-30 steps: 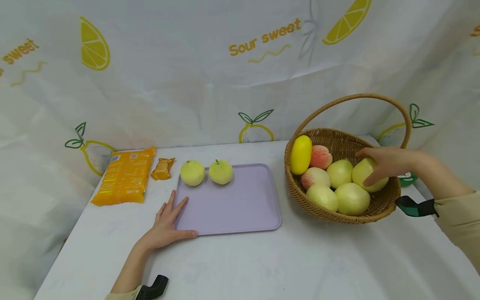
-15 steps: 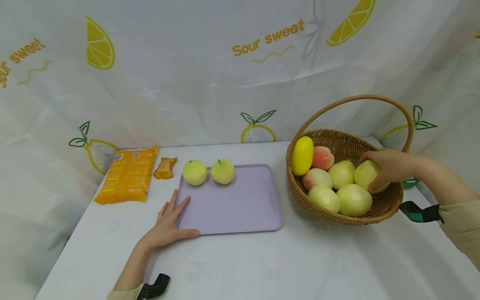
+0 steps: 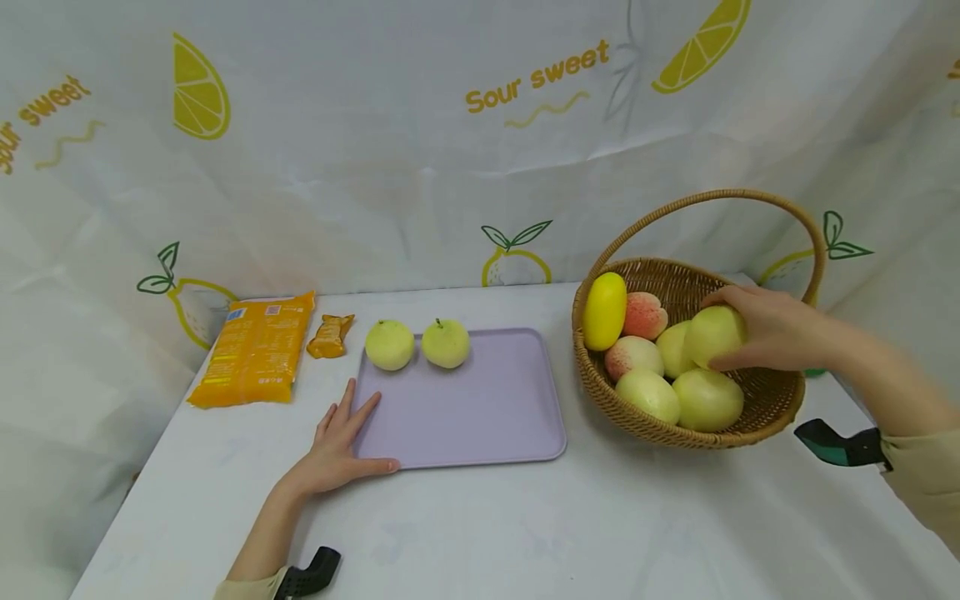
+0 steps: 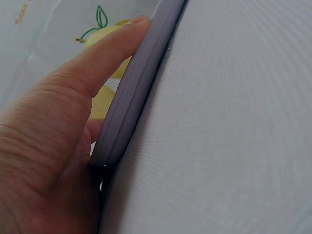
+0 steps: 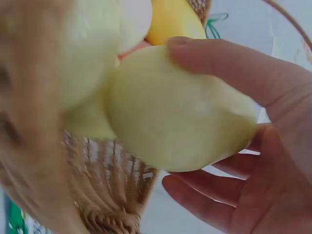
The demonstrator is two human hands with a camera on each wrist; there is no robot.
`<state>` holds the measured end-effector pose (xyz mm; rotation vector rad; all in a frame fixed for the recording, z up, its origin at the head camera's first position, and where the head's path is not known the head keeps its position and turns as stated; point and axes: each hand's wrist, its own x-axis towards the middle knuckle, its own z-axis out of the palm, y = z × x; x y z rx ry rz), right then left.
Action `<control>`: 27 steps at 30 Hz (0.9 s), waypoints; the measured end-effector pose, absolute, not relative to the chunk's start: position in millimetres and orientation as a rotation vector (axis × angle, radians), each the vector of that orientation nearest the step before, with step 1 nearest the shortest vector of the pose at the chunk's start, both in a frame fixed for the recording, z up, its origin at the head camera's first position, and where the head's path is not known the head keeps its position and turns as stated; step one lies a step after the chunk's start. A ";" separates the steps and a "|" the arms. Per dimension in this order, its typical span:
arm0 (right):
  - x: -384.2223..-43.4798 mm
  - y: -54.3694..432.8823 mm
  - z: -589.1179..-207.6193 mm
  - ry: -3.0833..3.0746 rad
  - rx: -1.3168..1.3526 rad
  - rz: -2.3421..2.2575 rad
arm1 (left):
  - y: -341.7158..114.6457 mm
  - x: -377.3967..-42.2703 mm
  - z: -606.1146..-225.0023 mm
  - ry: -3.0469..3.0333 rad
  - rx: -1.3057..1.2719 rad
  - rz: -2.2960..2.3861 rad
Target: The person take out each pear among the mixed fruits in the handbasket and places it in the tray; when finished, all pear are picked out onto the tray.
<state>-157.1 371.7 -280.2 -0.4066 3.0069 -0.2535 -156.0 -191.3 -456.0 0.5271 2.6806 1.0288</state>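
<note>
White worktop (image 3: 525, 517): two pears (image 3: 417, 343) already sit on the lavender tray (image 3: 480, 408), centre frame. My right hand (image 3: 776, 329) clasps a third pear (image 3: 712, 335) above the wicker basket (image 3: 675, 417); five fruits remain inside. Left hand (image 3: 333, 450), fingers straight, steadies the tray's edge.

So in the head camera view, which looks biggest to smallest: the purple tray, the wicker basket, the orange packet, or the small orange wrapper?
1. Wicker basket and purple tray: about alike, too close to rank.
2. Orange packet.
3. Small orange wrapper, clearly smallest.
</note>
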 end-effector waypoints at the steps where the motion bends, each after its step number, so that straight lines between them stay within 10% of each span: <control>1: -155.0 368.0 -280.7 3.023 -0.408 -0.277 | -191.3 -155.6 -455.9 2.681 0.524 1.029; 27: -124.2 302.5 -299.8 2.813 -0.115 -1.106 | -190.6 -155.0 -454.0 2.680 0.502 1.030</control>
